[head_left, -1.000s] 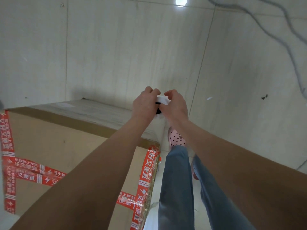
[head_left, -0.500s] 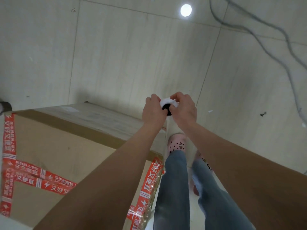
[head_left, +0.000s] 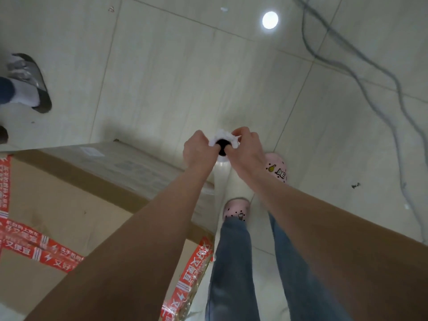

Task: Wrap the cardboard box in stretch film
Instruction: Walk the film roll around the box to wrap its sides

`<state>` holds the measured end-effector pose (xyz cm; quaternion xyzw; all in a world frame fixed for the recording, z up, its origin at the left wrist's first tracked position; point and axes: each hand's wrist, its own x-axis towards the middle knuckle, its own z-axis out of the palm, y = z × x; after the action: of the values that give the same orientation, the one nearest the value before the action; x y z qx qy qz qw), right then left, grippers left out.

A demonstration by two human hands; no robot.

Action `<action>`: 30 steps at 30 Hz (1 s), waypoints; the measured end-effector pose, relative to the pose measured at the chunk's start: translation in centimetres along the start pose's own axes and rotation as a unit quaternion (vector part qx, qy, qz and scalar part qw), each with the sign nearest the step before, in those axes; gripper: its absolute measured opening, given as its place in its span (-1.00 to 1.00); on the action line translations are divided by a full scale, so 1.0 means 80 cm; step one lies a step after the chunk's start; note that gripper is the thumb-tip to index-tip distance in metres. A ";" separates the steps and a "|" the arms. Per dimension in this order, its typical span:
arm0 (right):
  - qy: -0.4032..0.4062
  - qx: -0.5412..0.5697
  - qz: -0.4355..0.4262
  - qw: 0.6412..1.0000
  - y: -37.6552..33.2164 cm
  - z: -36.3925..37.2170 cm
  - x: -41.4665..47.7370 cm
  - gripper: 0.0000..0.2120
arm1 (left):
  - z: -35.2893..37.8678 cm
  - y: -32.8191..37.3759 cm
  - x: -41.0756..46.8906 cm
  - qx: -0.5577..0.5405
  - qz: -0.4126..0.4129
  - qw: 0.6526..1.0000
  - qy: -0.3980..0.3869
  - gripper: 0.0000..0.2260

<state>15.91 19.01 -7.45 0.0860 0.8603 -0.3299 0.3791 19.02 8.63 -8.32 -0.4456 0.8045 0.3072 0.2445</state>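
A large cardboard box (head_left: 62, 205) with red printed tape fills the lower left; its far side face shows a sheen of clear film. An upright roll of stretch film (head_left: 222, 174) stands at the box's right corner, its dark core hole and crumpled white top end showing between my hands. My left hand (head_left: 198, 151) grips the roll's top from the left. My right hand (head_left: 246, 149) grips it from the right. The roll's lower part is hidden behind my forearms.
My feet in pink clogs (head_left: 276, 166) stand right of the box on a pale tiled floor. Another person's sandalled foot (head_left: 30, 82) is at the far left. Grey cables (head_left: 361, 72) snake across the floor at the upper right.
The view has tilted down and my hands with the roll have shifted lower and rightward in frame. Another person's foot has come into view at the left. My grip is unchanged.
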 end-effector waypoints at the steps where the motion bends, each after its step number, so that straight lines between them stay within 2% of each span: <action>1: -0.009 0.007 -0.006 1.000 -0.008 0.001 0.006 -0.72 | -0.001 -0.003 0.002 -0.050 -0.040 0.998 0.007 -0.74; 3: -0.032 0.002 -0.015 0.999 -0.024 0.002 0.016 -0.76 | -0.009 -0.004 0.004 -0.084 -0.085 0.993 0.007 -0.67; 5: -0.048 -0.011 -0.025 0.998 -0.034 0.004 0.023 -0.79 | -0.017 -0.002 0.007 -0.025 -0.077 0.997 0.002 -0.67; 7: -0.058 -0.023 -0.030 0.998 -0.038 0.003 0.023 -0.81 | -0.024 0.005 0.011 0.076 -0.007 0.997 0.012 -0.73; 10: -0.078 -0.052 -0.038 0.995 -0.038 0.001 0.022 -0.84 | -0.027 0.022 0.016 0.209 0.126 0.970 0.002 -0.78; 12: -0.084 -0.064 -0.044 0.993 -0.037 -0.004 0.025 -0.86 | -0.027 0.030 0.021 0.237 0.144 0.961 -0.020 -0.81; 15: -0.094 -0.107 -0.067 0.988 -0.044 -0.008 0.035 -0.81 | -0.032 0.030 0.027 0.190 0.094 0.977 -0.014 -0.86; 19: -0.086 -0.100 -0.073 0.989 -0.067 0.002 0.044 -0.72 | -0.045 0.012 0.034 0.033 -0.042 0.998 0.042 -0.86; 22: -0.105 -0.079 -0.072 0.989 -0.089 0.018 0.051 -0.73 | -0.051 -0.005 0.043 -0.108 -0.162 0.979 0.067 -0.81; 24: -0.120 -0.076 -0.078 0.987 -0.101 0.026 0.054 -0.74 | -0.057 -0.008 0.047 -0.158 -0.206 0.964 0.057 -0.76; 27: -0.131 -0.085 -0.076 0.985 -0.111 0.032 0.057 -0.75 | -0.064 -0.010 0.052 -0.095 -0.173 0.980 0.033 -0.71; 30: -0.139 -0.102 -0.072 0.982 -0.116 0.036 0.059 -0.79 | -0.067 -0.004 0.052 0.026 -0.039 0.998 0.046 -0.72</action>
<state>10.60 9.58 -7.53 -0.0620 0.8325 -0.2757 0.4766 16.62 2.30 -7.48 -0.4837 0.8048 0.2556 0.2304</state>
